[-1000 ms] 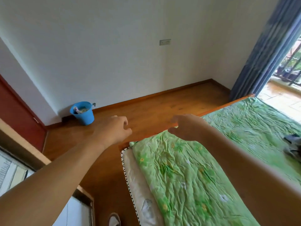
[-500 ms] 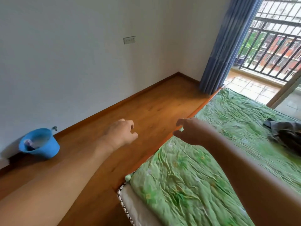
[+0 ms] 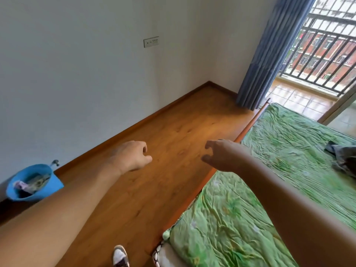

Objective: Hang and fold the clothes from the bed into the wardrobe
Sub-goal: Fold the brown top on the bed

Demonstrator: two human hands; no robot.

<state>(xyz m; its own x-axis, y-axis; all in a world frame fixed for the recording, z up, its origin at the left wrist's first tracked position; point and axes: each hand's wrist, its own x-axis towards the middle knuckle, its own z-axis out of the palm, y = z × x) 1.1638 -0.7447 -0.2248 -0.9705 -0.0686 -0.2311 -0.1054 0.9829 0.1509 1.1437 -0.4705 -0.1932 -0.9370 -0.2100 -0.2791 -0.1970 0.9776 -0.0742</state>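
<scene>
Both arms reach forward. The left hand (image 3: 133, 158) hangs over the orange-brown wooden floor (image 3: 173, 132), its fingers (image 3: 143, 149) loosely curled under with the thumb tucked near them, and nothing in the palm. The right hand (image 3: 221, 157) hovers just beside the bed's orange wooden side rail (image 3: 248, 128), with the forefinger (image 3: 210, 144) and thumb (image 3: 205, 158) hooked apart in an open claw, also gripping nothing.

The dark grey crumpled heap of clothes (image 3: 342, 158) lies far over at the right edge of the view, on the wrinkled green flower-print bed sheet (image 3: 250, 218). It is well apart from both hands, and the right one is the nearer. A wide stretch of green sheet lies between those fingertips and the heap, and neither hand touches fabric. The right forearm crosses above the near part of the bed.

At the left, a blue plastic bucket (image 3: 32, 184) with scraps inside stands against the plain white wall (image 3: 77, 74). A pale socket plate (image 3: 151, 42) sits high on that wall. A blue pleated curtain (image 3: 269, 54) hangs in the far corner, with dark balcony railings (image 3: 323, 54) beyond it. At the bottom edge, the toe of a white and dark shoe (image 3: 120, 256) shows on the floor, close to the bed's near corner.
</scene>
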